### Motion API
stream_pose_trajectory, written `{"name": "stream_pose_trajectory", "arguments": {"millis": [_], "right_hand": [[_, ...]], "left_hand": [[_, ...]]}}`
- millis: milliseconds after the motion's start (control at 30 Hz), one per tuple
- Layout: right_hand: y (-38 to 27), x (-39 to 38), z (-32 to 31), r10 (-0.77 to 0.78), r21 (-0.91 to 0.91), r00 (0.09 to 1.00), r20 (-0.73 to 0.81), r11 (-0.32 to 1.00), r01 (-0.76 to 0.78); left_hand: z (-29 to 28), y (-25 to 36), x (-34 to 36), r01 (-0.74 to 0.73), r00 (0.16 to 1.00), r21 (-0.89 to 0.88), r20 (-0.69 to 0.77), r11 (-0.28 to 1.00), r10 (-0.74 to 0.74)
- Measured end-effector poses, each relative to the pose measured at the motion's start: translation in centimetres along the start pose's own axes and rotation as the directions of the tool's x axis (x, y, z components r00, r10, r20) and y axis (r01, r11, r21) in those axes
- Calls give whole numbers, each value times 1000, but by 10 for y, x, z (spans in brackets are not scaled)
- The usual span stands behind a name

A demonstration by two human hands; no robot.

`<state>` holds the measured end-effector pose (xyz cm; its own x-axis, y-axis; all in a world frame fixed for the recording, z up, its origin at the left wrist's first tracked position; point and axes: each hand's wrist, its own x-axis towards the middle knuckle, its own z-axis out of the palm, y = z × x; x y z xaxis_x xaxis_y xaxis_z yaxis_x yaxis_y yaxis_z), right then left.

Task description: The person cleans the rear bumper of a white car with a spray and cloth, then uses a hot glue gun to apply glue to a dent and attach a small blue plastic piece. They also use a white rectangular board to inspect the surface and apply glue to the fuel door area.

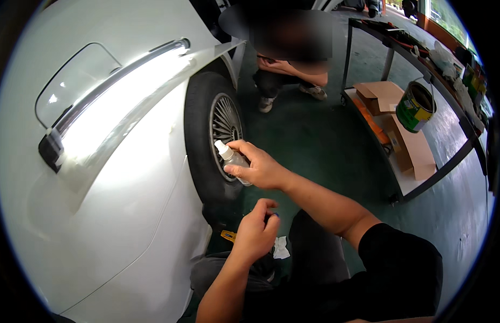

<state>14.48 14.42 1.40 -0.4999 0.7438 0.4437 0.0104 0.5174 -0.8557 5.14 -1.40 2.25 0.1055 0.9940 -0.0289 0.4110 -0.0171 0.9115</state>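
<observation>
My right hand (262, 168) is wrapped round a small clear spray bottle (238, 160) with a white nozzle, held upright and slightly tilted in front of the car wheel (227, 121). Lower and nearer to me, my left hand (255, 231) has its fingers curled in. A bit of something dark blue shows at its fingers, too small to name. To the left of both hands spreads the white car body panel (131, 215). Along it runs a lit bar lamp (121, 81), throwing a bright glare on the paint.
A person (290, 70) squats beyond the wheel. At the right stands a wheeled cart (406, 185) with cardboard boxes (409, 148) on its lower shelf and a green can (416, 107) hanging at its side. A yellow tool (228, 236) and white crumpled paper (281, 247) lie low by my legs.
</observation>
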Motion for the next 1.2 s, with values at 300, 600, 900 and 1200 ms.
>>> {"name": "stream_pose_trajectory", "arguments": {"millis": [300, 600, 900, 1200], "right_hand": [[-43, 84, 41, -259, -45, 960, -109, 966, 256], [-42, 104, 57, -280, -15, 951, -130, 960, 280], [-47, 94, 41, -218, 2, 959, -181, 975, 222], [-67, 51, 31, -47, 281, 960, 275, 959, -33]], "left_hand": [[1, 9, 5, -6, 998, 27, -61, 1000, 8], [-7, 11, 3, -6, 994, 25, -110, 1000, 9], [-25, -6, 14, -23, 962, -148, -274, 989, -18], [-85, 0, 23, -125, 899, -584, -408, 802, -157]]}}
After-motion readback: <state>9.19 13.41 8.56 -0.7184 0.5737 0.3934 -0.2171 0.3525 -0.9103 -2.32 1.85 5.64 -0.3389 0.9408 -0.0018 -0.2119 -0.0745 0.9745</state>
